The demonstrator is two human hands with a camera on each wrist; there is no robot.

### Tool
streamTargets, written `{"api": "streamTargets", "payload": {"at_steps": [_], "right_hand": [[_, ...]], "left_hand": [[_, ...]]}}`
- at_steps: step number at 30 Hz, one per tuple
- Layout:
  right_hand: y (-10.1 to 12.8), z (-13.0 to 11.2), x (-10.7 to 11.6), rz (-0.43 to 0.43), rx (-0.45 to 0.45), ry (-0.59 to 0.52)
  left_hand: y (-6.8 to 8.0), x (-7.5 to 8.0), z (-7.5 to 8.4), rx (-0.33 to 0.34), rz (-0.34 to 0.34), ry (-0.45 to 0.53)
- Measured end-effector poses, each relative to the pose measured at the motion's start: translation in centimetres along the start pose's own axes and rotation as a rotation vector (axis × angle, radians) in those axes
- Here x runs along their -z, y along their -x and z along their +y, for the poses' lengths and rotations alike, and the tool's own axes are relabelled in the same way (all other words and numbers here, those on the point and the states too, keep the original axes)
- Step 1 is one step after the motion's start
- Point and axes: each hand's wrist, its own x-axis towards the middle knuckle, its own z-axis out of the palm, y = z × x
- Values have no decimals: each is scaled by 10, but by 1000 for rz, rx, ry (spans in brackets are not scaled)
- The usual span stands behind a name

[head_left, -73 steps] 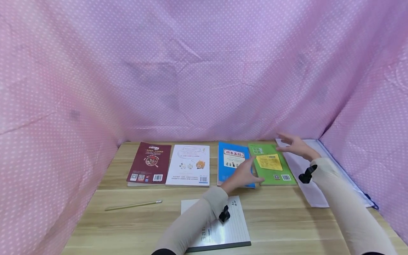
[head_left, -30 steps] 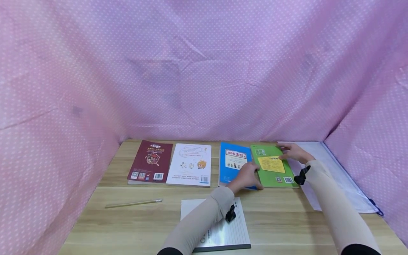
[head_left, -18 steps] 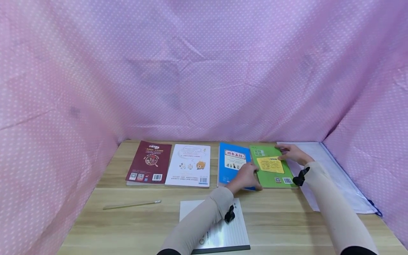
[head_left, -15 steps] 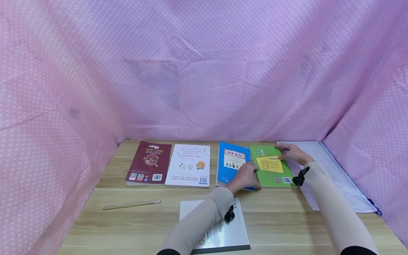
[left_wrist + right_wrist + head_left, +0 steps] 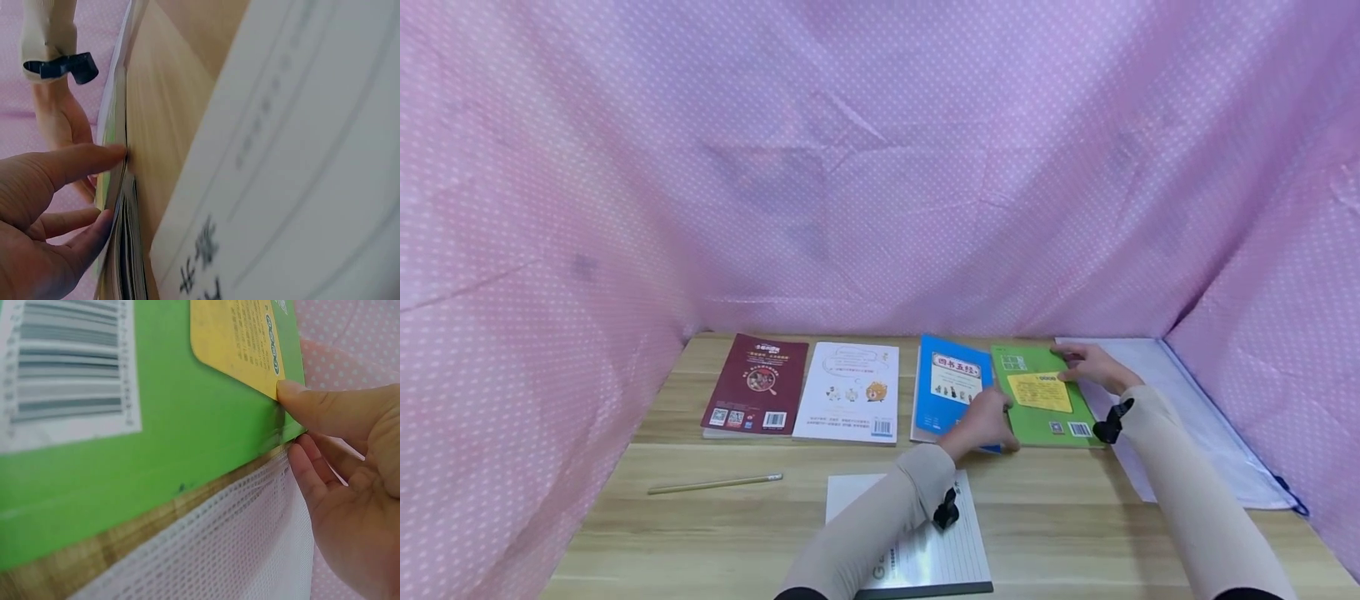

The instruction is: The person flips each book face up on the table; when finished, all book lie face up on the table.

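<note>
A green book point(image 5: 1041, 417) lies flat at the right end of a row of books, its left edge over a blue book point(image 5: 942, 400). My left hand point(image 5: 1000, 410) holds the green book's near-left corner. In the left wrist view the thumb point(image 5: 94, 159) presses the book's edge point(image 5: 111, 134) and the fingers point(image 5: 87, 234) lie against the pages below. My right hand point(image 5: 1078, 362) pinches the far-right edge. In the right wrist view the thumb point(image 5: 312, 406) lies on the green cover point(image 5: 175, 431) and the fingers curl under the edge.
A white book point(image 5: 850, 392) and a maroon book point(image 5: 752, 383) lie left of the blue one. A pencil point(image 5: 715, 483) and a lined notepad point(image 5: 940, 554) lie nearer on the wooden table point(image 5: 1060, 517). A white mesh bag point(image 5: 1187, 417) lies at the right. Pink dotted cloth surrounds the table.
My right hand came down from above the green book onto its far-right edge. The left hand stayed at the near-left corner. The book has barely shifted.
</note>
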Motion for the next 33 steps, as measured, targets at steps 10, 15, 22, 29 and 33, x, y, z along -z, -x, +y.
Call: {"api": "streamTargets", "payload": {"at_steps": [10,15,22,29,33], "right_hand": [[2,2,-3,-6,2,4],[3,-1,-4,0,3,4],[1,-2,-2,4,1,-9],[-1,-1,-3,5,-5,-25],[0,-2,-4,11,-5,-34]], "left_hand": [[2,-7,8,62,10,8],[0,-8,8,59,4,21],[-1,-7,12,80,4,52],[0,-6,13,89,-3,30],[1,-7,12,77,-4,18]]}}
